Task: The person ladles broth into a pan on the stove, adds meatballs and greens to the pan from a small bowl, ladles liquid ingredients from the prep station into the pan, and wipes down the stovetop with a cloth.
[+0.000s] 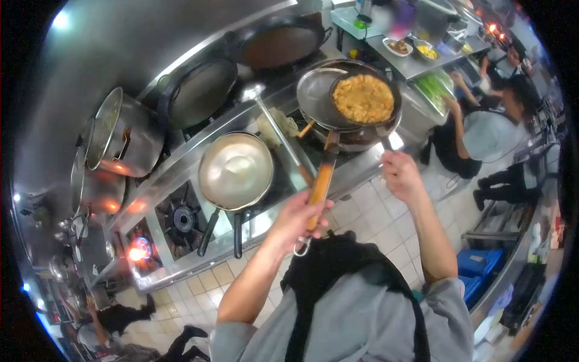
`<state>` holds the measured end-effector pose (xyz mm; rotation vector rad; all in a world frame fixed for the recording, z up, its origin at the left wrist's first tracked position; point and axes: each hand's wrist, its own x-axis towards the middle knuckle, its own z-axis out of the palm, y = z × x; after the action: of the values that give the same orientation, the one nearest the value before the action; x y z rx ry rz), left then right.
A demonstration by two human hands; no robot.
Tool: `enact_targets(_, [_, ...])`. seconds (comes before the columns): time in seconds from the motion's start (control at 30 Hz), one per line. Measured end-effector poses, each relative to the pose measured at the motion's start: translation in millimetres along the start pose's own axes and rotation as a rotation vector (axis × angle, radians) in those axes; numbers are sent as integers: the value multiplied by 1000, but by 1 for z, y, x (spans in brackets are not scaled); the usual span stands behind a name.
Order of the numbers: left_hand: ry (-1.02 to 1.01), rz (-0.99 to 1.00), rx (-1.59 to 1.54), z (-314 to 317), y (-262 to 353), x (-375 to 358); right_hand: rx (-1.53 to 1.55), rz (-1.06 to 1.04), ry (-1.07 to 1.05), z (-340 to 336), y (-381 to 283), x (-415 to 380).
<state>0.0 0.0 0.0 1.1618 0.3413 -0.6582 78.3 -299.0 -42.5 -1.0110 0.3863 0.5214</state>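
My left hand (300,218) is shut on the long wooden handle (321,181) of a steel pan (315,93) held over the stove. My right hand (401,175) grips the short dark handle of a black frying pan (395,96), which sits tilted over the steel pan. The black pan holds a round, golden-brown fried cake (363,98). The two pans overlap; I cannot tell whether they touch.
On the stainless range (181,181) are a pan with pale contents (235,170), a ladle (254,93), two dark woks (202,92) (283,42), stock pots (123,136) and a lit burner (137,252). People work at a counter (482,120) on the right. Blue crates (479,265) stand on the floor.
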Motion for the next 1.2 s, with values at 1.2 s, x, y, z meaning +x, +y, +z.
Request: enact_targets(1.2, [243, 226, 246, -11, -102, -9, 65, -302, 0, -4, -3, -42])
